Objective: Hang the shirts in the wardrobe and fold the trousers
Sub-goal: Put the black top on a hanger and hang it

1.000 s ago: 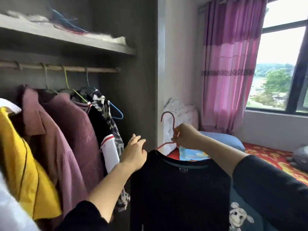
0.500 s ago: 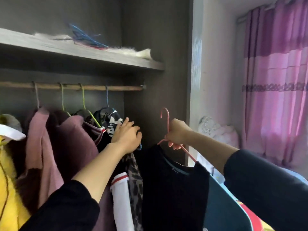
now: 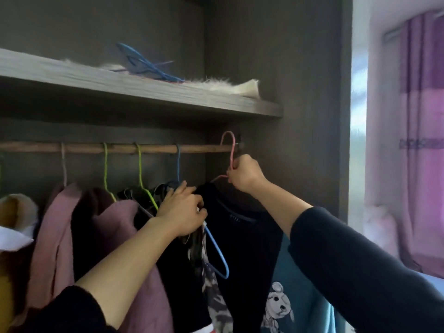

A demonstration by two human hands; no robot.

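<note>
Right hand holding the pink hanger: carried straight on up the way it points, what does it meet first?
Probably the right end of the wooden rod, just above the right hand; depth is unclear.

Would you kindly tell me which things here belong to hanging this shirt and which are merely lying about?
Job: black shirt, pink hanger, rail, right hand, left hand, hung clothes.
Lying about: blue hangers, shelf, curtain.

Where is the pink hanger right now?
Head view: the pink hanger is at the right end of the wooden rail, beside the blue hanger, its neck gripped by the right hand.
</note>
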